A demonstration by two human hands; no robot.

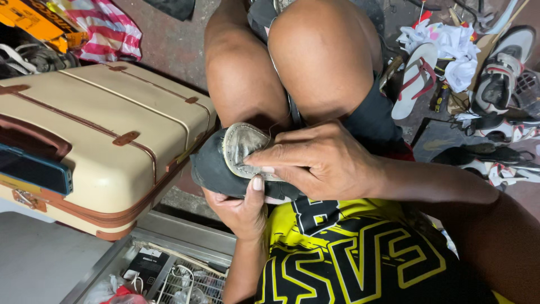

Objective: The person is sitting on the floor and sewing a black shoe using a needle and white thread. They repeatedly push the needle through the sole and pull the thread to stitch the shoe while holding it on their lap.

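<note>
Black shoe (216, 169) held sole-up just below the knees, long axis running left to right. Left hand (239, 208) cupped under it, thumb pressed on the edge of the grey sole (242, 146). Right hand (320, 160) on top from the right, fingers closed, pinching the sole's rim.
</note>
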